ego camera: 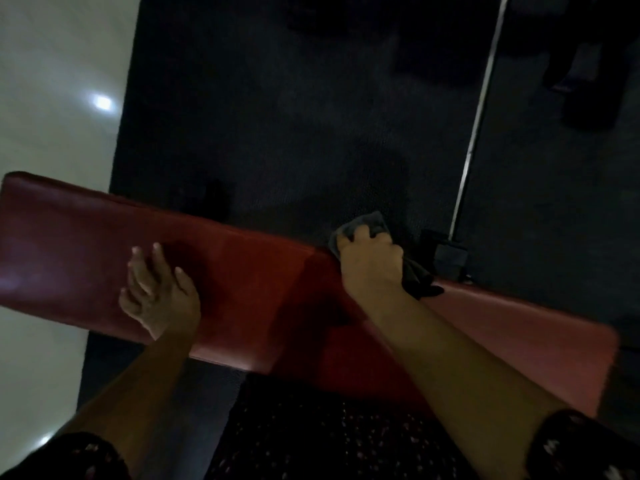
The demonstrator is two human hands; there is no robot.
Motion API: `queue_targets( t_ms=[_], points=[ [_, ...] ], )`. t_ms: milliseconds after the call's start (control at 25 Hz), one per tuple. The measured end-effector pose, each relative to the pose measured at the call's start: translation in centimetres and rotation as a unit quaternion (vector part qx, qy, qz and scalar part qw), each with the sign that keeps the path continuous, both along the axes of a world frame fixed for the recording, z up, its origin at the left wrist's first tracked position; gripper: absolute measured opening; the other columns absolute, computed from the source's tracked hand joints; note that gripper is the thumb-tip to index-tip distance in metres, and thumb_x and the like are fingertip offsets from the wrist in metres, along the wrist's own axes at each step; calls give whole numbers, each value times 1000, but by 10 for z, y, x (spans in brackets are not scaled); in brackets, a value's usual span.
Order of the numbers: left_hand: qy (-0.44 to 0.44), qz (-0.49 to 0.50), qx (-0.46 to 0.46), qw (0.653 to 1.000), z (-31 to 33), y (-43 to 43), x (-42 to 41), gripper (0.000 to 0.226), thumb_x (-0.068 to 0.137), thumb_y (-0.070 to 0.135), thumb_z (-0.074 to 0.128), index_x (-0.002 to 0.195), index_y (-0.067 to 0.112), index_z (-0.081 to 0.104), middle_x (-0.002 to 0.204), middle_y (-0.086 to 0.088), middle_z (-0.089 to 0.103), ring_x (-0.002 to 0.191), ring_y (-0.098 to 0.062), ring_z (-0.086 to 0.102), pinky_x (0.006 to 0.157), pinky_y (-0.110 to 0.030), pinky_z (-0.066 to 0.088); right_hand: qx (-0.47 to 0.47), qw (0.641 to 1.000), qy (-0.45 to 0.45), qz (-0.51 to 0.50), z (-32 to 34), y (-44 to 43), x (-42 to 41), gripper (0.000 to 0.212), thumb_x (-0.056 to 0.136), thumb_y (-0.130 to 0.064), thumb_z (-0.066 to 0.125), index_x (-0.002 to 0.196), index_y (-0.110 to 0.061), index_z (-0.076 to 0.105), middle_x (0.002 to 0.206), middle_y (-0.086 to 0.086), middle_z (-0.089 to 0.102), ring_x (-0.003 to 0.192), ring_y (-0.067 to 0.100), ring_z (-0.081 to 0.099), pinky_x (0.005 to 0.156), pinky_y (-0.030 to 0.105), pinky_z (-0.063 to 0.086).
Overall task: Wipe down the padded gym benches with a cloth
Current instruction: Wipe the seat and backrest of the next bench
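Just one cloth (375, 222) — one bench (259, 289).

You're seeing this in dim light, soft and grainy throughout. Lamp glare makes a bright spot on the pale floor (52, 57) at left. The red table (69, 237) shows a faint sheen, with shadow across its middle. The dark mat (277, 116) loses detail.
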State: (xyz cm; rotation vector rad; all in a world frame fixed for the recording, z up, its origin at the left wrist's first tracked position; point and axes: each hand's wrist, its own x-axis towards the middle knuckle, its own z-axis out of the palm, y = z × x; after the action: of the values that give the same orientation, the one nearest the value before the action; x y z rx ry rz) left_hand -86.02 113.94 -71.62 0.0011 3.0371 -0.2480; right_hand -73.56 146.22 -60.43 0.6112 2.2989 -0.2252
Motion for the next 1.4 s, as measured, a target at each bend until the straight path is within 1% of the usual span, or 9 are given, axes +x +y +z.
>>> queue_targets(
  t_ms=[120,280,400,560,680,880,1120,1240,1400],
  points=[
    [-70,-153,124,978,58,81,54,60,98,45,26,155,26,25,164,-8,13,148,-32,15,116,-54,2,-3,999,35,7,-1,26,43,60,99,-28,46,152,-37,19,147,7,30,118,37,43,88,46,45],
    [-154,-252,143,945,53,157,95,63,97,51,26,152,21,34,158,-6,31,148,-26,17,117,-52,2,123,987,-70,-80,-4,77,121,50,100,-30,43,148,-34,30,141,7,35,116,37,46,85,45,48],
    [-190,-425,122,877,53,215,130,58,97,48,31,148,24,40,150,1,46,144,-23,31,115,-51,6,154,962,-144,-176,-5,105,145,48,96,-33,51,143,-29,40,141,10,34,119,42,44,91,48,47],
    [-225,-532,113,809,44,245,150,58,96,51,33,146,23,44,138,-3,55,134,-27,44,116,-47,21,97,985,-72,-125,-3,74,116,52,97,-26,50,147,-27,35,142,16,32,116,45,44,88,49,49],
    [-189,-532,122,816,39,242,148,58,94,51,37,141,21,50,133,-5,59,128,-27,50,113,-45,25,67,994,25,-85,-6,65,132,66,96,-32,53,152,-37,20,149,11,28,112,41,45,81,44,48],
    [-196,-529,134,815,42,244,149,58,93,51,37,140,21,52,132,-4,60,126,-26,51,114,-44,23,32,983,179,-17,-18,110,220,85,71,-26,80,142,-42,37,140,13,49,89,43,54,61,48,56],
    [-174,-524,134,823,39,244,151,58,92,50,36,139,20,53,129,-4,60,124,-28,52,113,-47,28,190,953,-15,-237,-13,90,188,55,100,-21,40,153,-25,23,151,22,25,111,50,49,84,50,48],
    [-170,-528,125,823,40,242,152,58,92,49,34,139,20,52,129,-5,60,124,-28,51,113,-47,28,170,963,-47,-204,-16,83,160,53,101,-15,36,152,-14,22,151,27,20,114,54,45,83,54,48],
    [-152,-527,118,828,40,245,155,58,92,48,34,139,19,52,130,-7,59,123,-29,51,112,-47,27,40,995,68,-64,-8,129,200,57,98,-29,46,149,-39,25,148,10,29,115,40,46,84,47,47]
  ],
)
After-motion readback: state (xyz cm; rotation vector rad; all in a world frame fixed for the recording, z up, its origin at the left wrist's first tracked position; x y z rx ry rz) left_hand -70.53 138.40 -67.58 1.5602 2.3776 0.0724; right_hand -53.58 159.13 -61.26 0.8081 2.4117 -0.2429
